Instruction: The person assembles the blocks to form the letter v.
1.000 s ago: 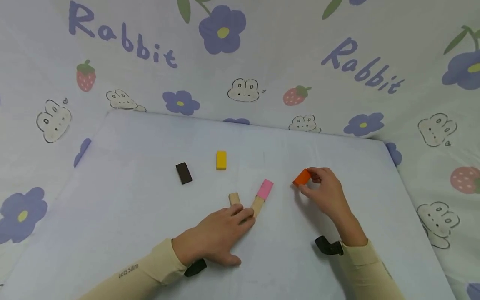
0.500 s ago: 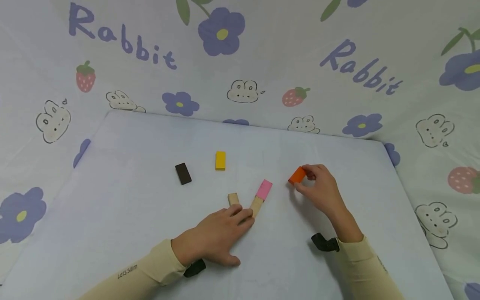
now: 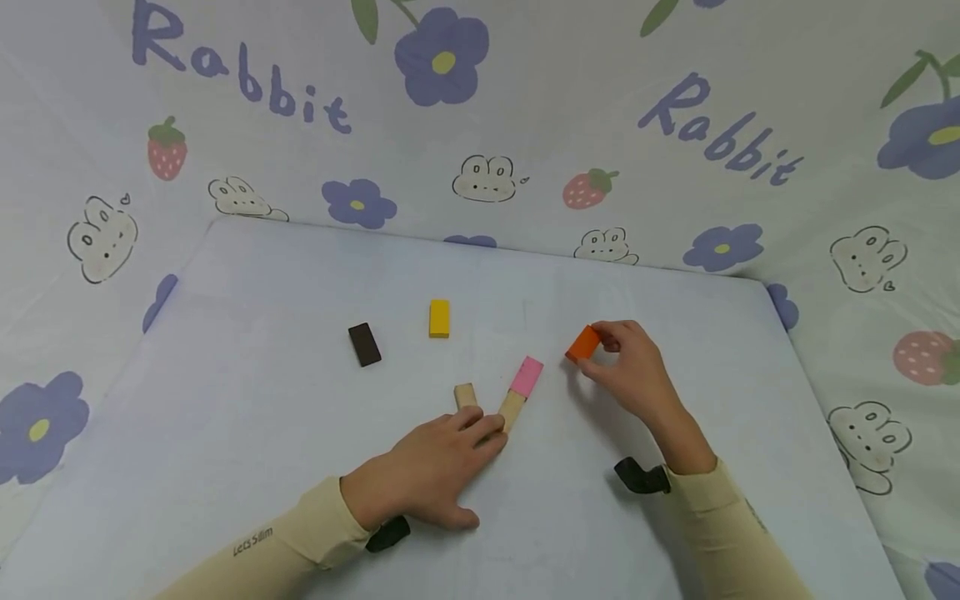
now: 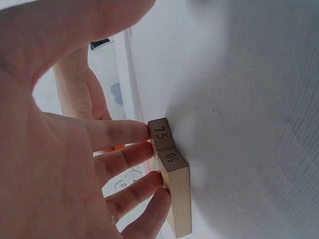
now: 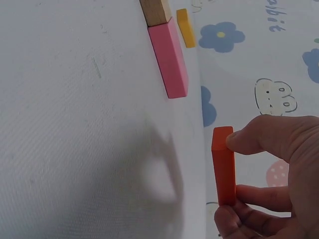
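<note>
Orange block (image 3: 582, 342), pinched in the right grip (image 3: 633, 372), has moved nearer the pink block (image 3: 527, 377), the left grip (image 3: 427, 472) staying apart

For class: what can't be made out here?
Head view: near ends of the wooden blocks, under the left hand.
Left wrist view: most of the orange block, behind left-hand fingers.
Right wrist view: rest of one wooden block beside the pink block, cut by the top edge.
Head view: print on right sleeve, too small.

The left sleeve (image 3: 303, 527) is beige with small dark lettering (image 3: 252, 542); the right sleeve (image 3: 723, 525), beige too. A bent black fitting (image 3: 641, 477) juts beside the right, a black stub (image 3: 388, 534) beside the left.
</note>
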{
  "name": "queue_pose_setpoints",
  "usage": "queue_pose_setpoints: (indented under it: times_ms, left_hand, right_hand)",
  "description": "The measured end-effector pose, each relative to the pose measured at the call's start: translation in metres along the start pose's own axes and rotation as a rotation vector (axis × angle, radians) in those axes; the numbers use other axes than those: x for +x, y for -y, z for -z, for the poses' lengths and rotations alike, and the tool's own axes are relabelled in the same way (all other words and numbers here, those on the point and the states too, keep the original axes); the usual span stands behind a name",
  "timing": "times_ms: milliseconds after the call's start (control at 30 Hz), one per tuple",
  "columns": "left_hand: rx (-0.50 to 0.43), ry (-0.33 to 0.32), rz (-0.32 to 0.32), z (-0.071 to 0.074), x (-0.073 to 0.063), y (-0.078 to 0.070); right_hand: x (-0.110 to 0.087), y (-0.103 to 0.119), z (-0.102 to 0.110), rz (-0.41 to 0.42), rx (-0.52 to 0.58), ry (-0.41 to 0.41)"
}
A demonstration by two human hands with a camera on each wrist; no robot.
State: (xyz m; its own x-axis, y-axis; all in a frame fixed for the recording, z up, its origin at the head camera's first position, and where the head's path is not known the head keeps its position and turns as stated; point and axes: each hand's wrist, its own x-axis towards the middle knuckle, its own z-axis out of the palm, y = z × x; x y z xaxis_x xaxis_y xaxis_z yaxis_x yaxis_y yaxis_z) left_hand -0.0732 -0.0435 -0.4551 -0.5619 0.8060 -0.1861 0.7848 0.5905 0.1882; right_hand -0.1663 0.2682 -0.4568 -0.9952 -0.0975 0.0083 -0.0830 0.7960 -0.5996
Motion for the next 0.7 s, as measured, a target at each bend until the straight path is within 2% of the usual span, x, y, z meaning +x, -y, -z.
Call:
queue_pose_setpoints:
  times_ms: [700]
  left_hand:
    - [0.000, -0.012, 0.007, 0.0004, -0.0006, -0.0010]
  right_hand:
    - [0.0077, 0.0085, -0.0029, 0.026, 0.000, 0.018]
